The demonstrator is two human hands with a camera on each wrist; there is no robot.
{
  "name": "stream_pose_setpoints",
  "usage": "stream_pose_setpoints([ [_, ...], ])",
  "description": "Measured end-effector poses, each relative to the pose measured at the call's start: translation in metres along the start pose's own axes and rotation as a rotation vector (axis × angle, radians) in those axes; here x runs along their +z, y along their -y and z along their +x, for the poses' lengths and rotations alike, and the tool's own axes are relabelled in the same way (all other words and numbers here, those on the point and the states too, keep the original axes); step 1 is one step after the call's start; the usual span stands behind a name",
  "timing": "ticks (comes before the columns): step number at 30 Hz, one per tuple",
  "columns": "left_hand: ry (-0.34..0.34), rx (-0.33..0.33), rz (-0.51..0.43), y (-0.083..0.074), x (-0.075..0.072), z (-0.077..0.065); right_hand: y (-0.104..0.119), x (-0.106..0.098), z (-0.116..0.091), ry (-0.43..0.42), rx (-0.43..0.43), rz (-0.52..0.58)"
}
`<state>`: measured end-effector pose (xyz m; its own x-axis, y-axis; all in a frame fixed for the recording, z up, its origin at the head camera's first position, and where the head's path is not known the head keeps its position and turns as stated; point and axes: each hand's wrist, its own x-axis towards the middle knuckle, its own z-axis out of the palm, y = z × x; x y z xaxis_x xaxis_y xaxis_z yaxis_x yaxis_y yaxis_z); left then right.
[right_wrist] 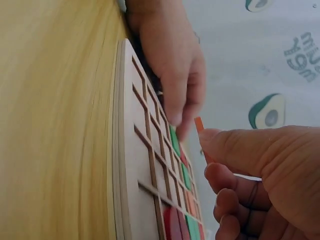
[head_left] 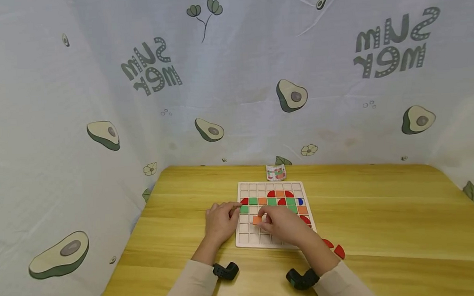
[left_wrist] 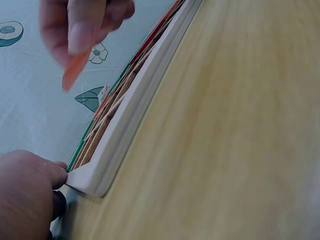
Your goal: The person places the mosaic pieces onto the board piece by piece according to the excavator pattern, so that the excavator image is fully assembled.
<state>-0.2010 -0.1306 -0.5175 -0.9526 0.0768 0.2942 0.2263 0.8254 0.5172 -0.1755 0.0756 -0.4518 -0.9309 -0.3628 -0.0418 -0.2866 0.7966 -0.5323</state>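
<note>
A wooden grid board lies on the table, its left and upper cells holding red quarter-circle, green square and orange square tiles. My right hand pinches an orange square tile between thumb and fingers. In the right wrist view that tile is seen edge-on, held up off the grid. My left hand rests at the board's left edge, its fingertips touching beside a green tile and a red tile. The right hand and forearm cover part of the board's lower right.
A small curled pattern card stands behind the board. Loose red quarter-circle tiles lie on the wooden table, right of the board's near corner. A patterned cloth hangs behind the table. Each wrist wears a black camera.
</note>
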Motion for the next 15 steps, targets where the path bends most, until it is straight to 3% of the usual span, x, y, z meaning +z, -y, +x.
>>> stream_pose_setpoints([
  [7, -0.002, 0.011, 0.020, 0.000, 0.000, 0.000, 0.007, 0.024, 0.024, -0.013, -0.041, -0.018],
  [15, 0.004, 0.003, 0.016, 0.002, 0.000, 0.001, 0.009, 0.037, 0.033, -0.054, -0.062, -0.017],
])
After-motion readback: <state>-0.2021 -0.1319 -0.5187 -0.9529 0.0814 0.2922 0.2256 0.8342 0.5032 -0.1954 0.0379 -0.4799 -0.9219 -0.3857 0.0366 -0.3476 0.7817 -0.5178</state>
